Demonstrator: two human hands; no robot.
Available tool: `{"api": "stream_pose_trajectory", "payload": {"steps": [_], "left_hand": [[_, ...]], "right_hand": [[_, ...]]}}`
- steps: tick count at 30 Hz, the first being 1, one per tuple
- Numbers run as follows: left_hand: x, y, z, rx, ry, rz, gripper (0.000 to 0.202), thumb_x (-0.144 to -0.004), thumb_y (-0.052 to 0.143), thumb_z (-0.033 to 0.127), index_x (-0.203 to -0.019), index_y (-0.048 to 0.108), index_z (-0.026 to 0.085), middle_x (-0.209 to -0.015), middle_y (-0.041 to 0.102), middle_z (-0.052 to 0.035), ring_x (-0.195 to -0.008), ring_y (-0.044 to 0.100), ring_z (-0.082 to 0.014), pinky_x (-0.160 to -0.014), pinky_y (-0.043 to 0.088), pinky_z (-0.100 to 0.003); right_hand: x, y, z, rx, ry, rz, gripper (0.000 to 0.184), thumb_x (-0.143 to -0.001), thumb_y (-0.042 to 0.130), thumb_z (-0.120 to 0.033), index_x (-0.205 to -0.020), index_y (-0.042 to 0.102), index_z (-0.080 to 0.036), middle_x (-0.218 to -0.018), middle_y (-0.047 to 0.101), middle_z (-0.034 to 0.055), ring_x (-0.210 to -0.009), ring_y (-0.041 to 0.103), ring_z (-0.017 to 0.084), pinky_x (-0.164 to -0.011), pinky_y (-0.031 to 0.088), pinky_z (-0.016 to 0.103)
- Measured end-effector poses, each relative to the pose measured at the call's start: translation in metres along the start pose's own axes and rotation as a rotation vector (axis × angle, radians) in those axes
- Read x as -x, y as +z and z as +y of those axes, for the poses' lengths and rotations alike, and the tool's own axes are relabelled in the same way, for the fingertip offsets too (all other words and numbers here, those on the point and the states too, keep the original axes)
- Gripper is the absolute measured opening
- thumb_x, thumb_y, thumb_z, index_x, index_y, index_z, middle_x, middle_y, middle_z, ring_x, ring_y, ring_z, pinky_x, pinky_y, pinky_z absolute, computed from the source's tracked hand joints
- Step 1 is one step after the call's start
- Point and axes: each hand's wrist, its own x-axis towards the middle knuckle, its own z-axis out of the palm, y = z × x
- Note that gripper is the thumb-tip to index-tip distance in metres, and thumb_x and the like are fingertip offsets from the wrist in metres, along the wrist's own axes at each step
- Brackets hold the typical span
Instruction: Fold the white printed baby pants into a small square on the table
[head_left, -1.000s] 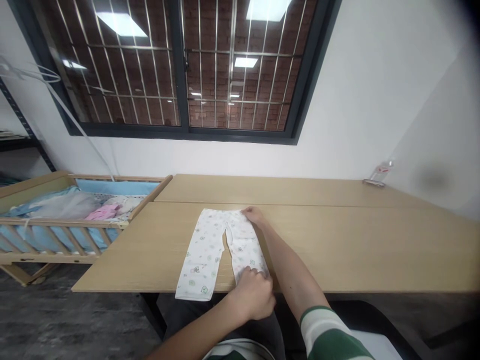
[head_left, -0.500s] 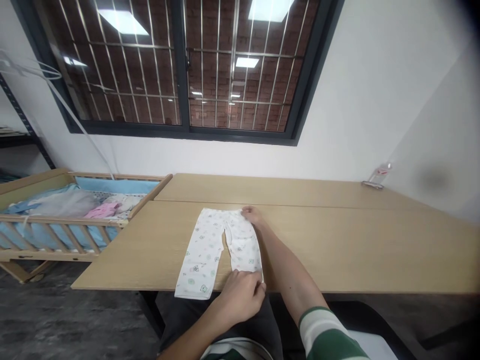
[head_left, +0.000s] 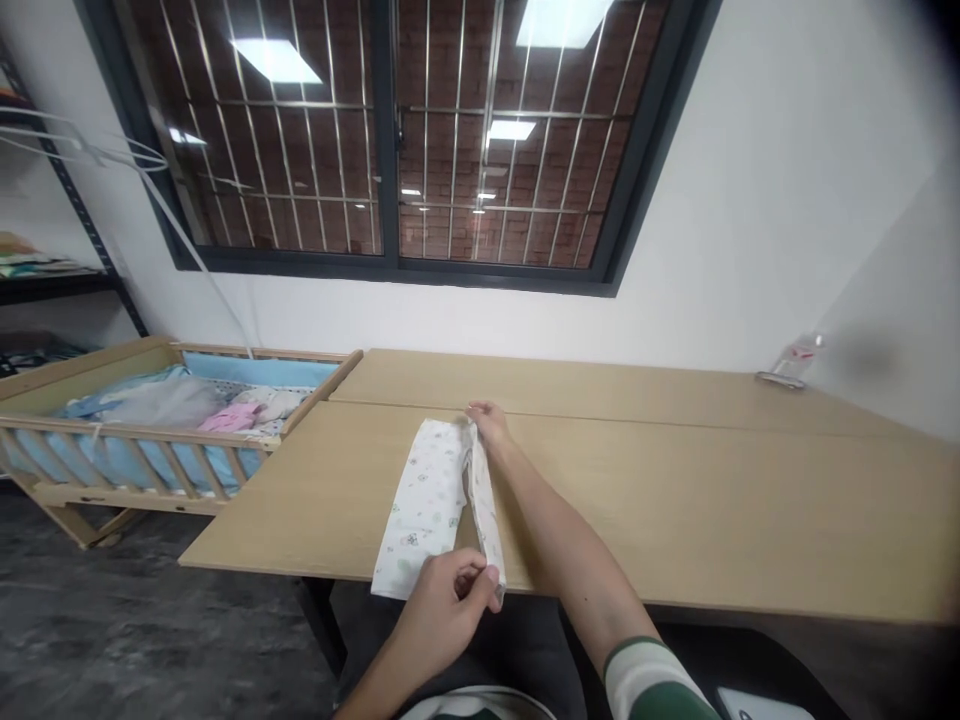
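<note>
Left hand (head_left: 441, 607) at leg hem (head_left: 501, 592), right hand (head_left: 491, 430) at waistband (head_left: 442, 424) — both in a closed pinch on white trousers (head_left: 426, 490)

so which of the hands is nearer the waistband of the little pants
Right: the right hand grips the waistband at its right end, while the left hand pinches the pants at the opposite, foot end.
</note>
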Motion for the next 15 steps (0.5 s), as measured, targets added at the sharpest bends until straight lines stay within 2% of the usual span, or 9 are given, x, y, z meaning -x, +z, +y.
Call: {"api": "stream_pose_trajectory", "payload": {"steps": [3,7,11,15], "left_hand": [[0.011,-0.019,-0.005,-0.011,-0.053,0.044,0.038,-0.095,0.052,0.049,-0.076,0.064,0.019,-0.068,0.072,-0.0041,-0.065,0.064,-0.0165,-0.061,0.046,-0.024],[0.024,-0.041,-0.023,-0.075,-0.104,0.113,0.042,-0.094,0.051,0.054,-0.075,0.062,0.019,-0.067,0.072,-0.0040,-0.062,0.062,-0.0166,-0.058,0.043,-0.025],[0.036,-0.055,-0.043,-0.195,-0.129,0.193,0.044,-0.095,0.047,0.056,-0.072,0.059,0.020,-0.065,0.070,-0.0033,-0.062,0.062,-0.0176,-0.058,0.041,-0.025],[0.045,-0.064,-0.055,-0.349,-0.161,0.266,0.041,-0.097,0.044,0.051,-0.071,0.058,0.022,-0.063,0.069,-0.0018,-0.060,0.062,-0.0173,-0.060,0.039,-0.026]], "right_hand": [[-0.001,0.032,0.000,0.021,-0.045,-0.037,0.026,-0.067,0.069,-0.027,-0.092,0.063,-0.019,-0.067,0.057,-0.0054,-0.061,0.056,0.012,-0.061,0.046,0.024],[0.005,0.064,0.003,0.105,-0.094,-0.064,0.023,-0.067,0.064,-0.022,-0.090,0.063,-0.019,-0.069,0.057,-0.0053,-0.065,0.056,0.013,-0.065,0.046,0.024],[0.011,0.084,0.006,0.241,-0.123,-0.062,0.021,-0.069,0.060,-0.018,-0.090,0.064,-0.020,-0.075,0.061,-0.0033,-0.072,0.058,0.015,-0.071,0.046,0.025],[0.015,0.098,0.008,0.381,-0.134,-0.078,0.024,-0.071,0.058,-0.014,-0.093,0.065,-0.021,-0.082,0.065,-0.0021,-0.079,0.060,0.016,-0.077,0.046,0.026]]}}
